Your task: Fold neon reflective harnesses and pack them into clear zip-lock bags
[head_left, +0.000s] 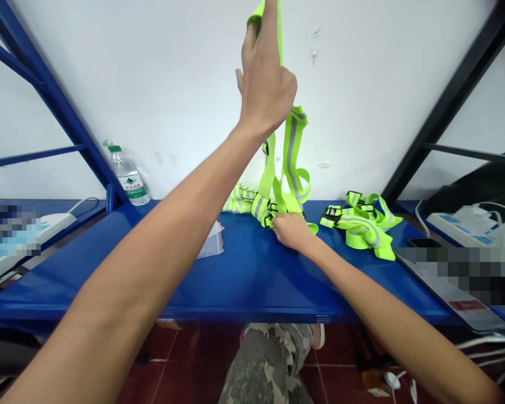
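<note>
Raised high before the white wall, my left hand (266, 76) grips a neon-yellow reflective strap (293, 143) with a grey stripe, which hangs down to the blue table. Low at the table's back, my right hand (292, 230) is closed on the lower part of the same straps, near black buckles; its fingertips are partly hidden. Just left of it lie folded neon straps (240, 199). Another tangled strap bundle (366, 221) with black buckles rests to the right.
The blue table (244, 286) holds clear plastic bags (212, 241) left of centre and a water bottle (128, 175) at the back left. Power strips (53, 224) lie at both sides. A flat dark-edged device (467, 303) is at the right. Metal frame posts slant up both sides.
</note>
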`<action>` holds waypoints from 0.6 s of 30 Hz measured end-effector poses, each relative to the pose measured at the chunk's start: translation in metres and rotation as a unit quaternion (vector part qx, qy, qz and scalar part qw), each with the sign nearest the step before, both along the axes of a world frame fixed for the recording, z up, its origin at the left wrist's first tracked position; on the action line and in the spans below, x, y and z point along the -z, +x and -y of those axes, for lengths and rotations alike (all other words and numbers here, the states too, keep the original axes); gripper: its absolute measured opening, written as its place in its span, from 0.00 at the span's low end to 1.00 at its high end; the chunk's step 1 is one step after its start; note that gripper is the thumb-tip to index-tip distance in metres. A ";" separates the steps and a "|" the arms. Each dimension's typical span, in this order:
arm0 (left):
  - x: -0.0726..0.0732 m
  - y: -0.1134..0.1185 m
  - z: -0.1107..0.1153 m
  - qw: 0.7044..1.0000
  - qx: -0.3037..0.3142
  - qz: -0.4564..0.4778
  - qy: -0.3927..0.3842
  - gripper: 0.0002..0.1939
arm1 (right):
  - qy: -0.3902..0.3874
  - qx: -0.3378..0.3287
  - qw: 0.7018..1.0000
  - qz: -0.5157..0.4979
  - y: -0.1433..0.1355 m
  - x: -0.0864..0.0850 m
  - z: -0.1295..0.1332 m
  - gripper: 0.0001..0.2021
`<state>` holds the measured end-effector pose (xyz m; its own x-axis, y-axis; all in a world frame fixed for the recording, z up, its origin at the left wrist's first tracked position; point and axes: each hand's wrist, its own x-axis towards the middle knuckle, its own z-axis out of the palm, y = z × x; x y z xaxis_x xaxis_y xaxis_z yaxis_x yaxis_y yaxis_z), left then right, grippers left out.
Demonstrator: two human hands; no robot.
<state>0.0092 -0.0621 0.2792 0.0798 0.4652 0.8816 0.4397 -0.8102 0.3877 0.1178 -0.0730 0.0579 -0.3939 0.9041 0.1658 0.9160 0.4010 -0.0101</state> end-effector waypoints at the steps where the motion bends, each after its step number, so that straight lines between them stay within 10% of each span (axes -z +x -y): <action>1: 0.004 -0.002 -0.008 1.000 -0.015 -0.002 -0.002 0.44 | -0.005 -0.006 1.000 -0.027 0.004 -0.002 -0.002 0.11; 5: 0.044 -0.016 -0.040 0.988 -0.046 -0.065 -0.129 0.41 | -0.056 -0.042 0.963 -0.261 0.019 -0.016 -0.006 0.12; 9: 0.105 -0.031 -0.038 0.938 -0.014 -0.167 -0.303 0.35 | -0.168 -0.023 0.806 -0.567 0.021 -0.022 -0.004 0.08; 12: 0.145 -0.034 -0.008 0.942 -0.096 -0.199 -0.253 0.32 | -0.231 0.037 0.704 -0.670 0.022 -0.022 -0.004 0.06; 18: 0.185 -0.048 0.001 0.876 -0.008 -0.317 -0.363 0.52 | -0.191 0.043 0.706 -0.680 0.042 -0.017 -0.015 0.15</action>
